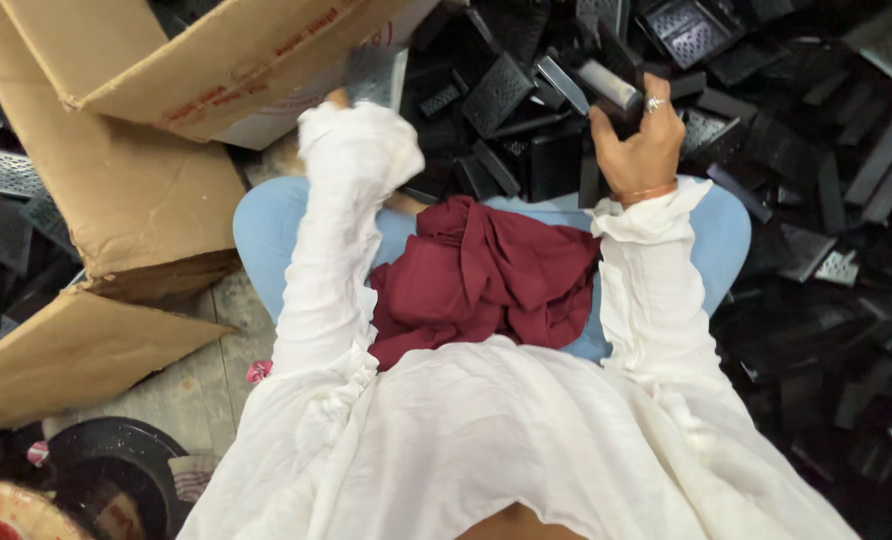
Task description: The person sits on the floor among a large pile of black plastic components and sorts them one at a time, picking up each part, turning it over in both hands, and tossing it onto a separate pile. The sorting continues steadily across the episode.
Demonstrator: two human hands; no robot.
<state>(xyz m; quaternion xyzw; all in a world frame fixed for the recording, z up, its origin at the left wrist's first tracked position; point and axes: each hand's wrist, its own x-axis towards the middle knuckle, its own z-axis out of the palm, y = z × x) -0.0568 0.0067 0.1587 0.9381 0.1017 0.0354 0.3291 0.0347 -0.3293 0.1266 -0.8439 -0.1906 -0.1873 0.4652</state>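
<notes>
My left hand [339,98] is almost wholly hidden by its white sleeve. It is raised toward the open cardboard box [216,60] and holds a grey perforated plastic piece [376,72], blurred, at the box's edge. My right hand [644,145], with a ring and a bangle, rests on a heap of black perforated plastic parts [511,95]. Its fingers are curled around a dark flat part [611,88] at the top of the heap. A maroon cloth [486,275] lies bunched in my lap between both arms.
The heap of black parts spreads across the whole right side [826,300]. Cardboard flaps [76,350] lie at the left, with grey perforated pieces [1,170] beyond them. A black round pan [116,455] and a woven basket [6,510] sit at the lower left on the wooden floor [201,390].
</notes>
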